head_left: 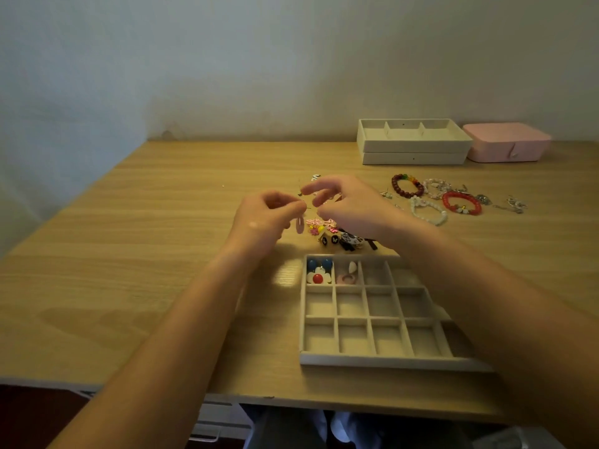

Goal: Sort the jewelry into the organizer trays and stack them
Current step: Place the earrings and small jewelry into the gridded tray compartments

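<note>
Head view looks down on a light wooden bench [146,254] where sorting has barely started. The left hand [267,218] pinches the wire of a pale pink oval drop earring [299,225], which dangles above the bench just beyond the near tray. The right hand [351,205] reaches in beside it with fingers loosely spread; whether its thumb and a finger grip the same wire I cannot tell.

The beige twelve-compartment organizer tray [389,362] lies nearest the person. Its far-left cell holds blue, white and red flower earrings [319,272], the next cell holds a pinkish ring-shaped piece and a white piece [348,274], and the other cells look bare.

By my judgement, nearly everything is left to do. A heap of small colourful earrings [327,231] sits just past the tray, and several beaded bracelets [475,205] and silvery pieces [515,204] lie to the right. Two stacked beige trays [415,147] wait at the back beside a pink lidded box [507,142]. Stacking is not yet due.
</note>
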A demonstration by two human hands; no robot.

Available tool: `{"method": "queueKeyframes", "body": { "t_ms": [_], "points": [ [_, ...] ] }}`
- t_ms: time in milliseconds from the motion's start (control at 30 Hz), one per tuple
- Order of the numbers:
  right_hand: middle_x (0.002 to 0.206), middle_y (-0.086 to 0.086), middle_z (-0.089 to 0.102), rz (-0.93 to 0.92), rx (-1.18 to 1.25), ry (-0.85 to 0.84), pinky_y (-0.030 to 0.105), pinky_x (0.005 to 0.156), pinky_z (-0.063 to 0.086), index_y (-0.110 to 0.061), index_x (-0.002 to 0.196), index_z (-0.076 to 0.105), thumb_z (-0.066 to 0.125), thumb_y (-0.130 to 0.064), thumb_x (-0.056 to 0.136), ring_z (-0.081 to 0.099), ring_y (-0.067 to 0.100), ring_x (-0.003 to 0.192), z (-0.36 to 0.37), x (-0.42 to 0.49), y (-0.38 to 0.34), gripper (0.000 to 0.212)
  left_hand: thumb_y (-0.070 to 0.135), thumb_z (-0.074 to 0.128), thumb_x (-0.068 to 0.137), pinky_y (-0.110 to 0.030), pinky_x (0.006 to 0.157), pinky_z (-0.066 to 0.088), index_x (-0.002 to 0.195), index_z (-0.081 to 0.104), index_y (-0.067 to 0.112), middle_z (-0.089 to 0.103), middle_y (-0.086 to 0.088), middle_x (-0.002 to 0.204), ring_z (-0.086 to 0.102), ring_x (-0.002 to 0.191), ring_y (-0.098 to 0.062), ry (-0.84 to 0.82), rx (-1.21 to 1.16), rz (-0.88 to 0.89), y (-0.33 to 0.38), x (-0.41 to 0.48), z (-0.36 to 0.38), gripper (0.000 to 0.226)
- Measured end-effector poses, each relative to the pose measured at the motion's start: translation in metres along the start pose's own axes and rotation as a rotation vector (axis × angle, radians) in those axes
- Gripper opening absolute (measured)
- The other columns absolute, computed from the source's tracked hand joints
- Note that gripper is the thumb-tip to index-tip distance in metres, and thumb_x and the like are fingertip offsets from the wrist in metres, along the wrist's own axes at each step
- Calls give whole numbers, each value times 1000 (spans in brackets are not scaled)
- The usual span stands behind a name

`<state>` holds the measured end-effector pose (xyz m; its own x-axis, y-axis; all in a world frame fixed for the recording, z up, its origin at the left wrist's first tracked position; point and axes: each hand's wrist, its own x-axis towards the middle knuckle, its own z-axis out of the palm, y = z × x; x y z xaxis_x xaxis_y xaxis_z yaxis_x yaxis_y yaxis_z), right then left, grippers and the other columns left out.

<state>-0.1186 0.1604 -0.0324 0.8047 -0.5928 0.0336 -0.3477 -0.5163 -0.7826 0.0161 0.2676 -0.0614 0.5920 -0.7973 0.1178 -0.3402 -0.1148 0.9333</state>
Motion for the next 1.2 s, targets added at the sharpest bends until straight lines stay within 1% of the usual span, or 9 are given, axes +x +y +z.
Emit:
{"method": "queueKeyframes", "body": {
  "t_ms": [67, 167, 433, 533, 633, 767, 967, 1067, 1200],
  "points": [
    [123, -1, 65, 16, 96, -72, 27, 85, 57, -24, 137, 58, 60, -4, 95, 63, 13, 112, -2, -6, -7, 47, 21, 71, 91, -24, 62, 50, 99, 73, 16, 73, -4, 89, 63, 77, -15, -22, -216, -81, 9, -3, -7, 10],
    [115, 3, 70, 50, 301, -152, 31, 84, 62, -24, 125, 58, 65, -4, 94, 71, 17, 103, -4, -15, -15, 37, 10, 67, 92, -25, 62, 50, 103, 71, 9, 71, -8, 87, 65, 75, -17, -119, -450, -131, 19, -7, -11, 12],
    [97, 16, 77, 19, 335, -37, 31, 74, 63, -6, 118, 66, 74, -8, 92, 77, 22, 83, -16, -35, -16, 27, -5, 55, 92, -22, 67, 57, 103, 70, 4, 70, -11, 87, 67, 74, -18, -177, -582, -186, 38, -22, -3, 21],
    [92, 17, 76, 27, 333, 27, 34, 74, 64, -5, 106, 69, 76, -7, 89, 75, 20, 75, -21, -43, -13, 19, -6, 57, 91, -22, 71, 59, 102, 72, 5, 72, -12, 93, 67, 77, -19, -187, -587, -209, 41, -26, 2, 21],
    [90, 15, 77, 37, 303, 57, 30, 69, 62, -7, 102, 72, 78, -9, 89, 73, 18, 72, -27, -50, -11, 15, -7, 62, 91, -22, 71, 59, 104, 71, 3, 71, -11, 89, 67, 74, -17, -197, -586, -207, 44, -31, 6, 19],
    [93, 16, 76, 43, 301, 69, 30, 71, 63, -8, 104, 72, 76, -9, 90, 72, 17, 71, -33, -59, -8, 15, 4, 72, 89, -22, 73, 60, 110, 70, 3, 72, -13, 92, 69, 82, -17, -243, -506, -166, 47, -38, 12, 21],
    [97, 9, 75, 62, 254, 58, 35, 73, 64, -22, 109, 76, 67, -14, 98, 69, 17, 77, -34, -66, -2, 16, 15, 79, 86, -33, 82, 59, 103, 74, 9, 74, -9, 85, 69, 79, -17, -130, -326, -89, 46, -37, 17, 19],
    [89, 9, 74, 72, 231, 27, 38, 76, 63, -26, 106, 76, 65, -12, 98, 67, 16, 74, -33, -69, 4, 19, 16, 81, 84, -30, 79, 60, 101, 75, 10, 76, -10, 86, 70, 77, -15, -134, -254, -78, 44, -39, 20, 19],
    [85, 7, 76, 103, 156, 76, 28, 67, 63, -14, 98, 75, 77, -17, 90, 72, 16, 74, -32, -71, 12, 9, 13, 83, 81, -24, 67, 58, 91, 77, 13, 76, -6, 81, 69, 70, -12, -155, -102, -55, 39, -41, 21, 12]
  ]
}}
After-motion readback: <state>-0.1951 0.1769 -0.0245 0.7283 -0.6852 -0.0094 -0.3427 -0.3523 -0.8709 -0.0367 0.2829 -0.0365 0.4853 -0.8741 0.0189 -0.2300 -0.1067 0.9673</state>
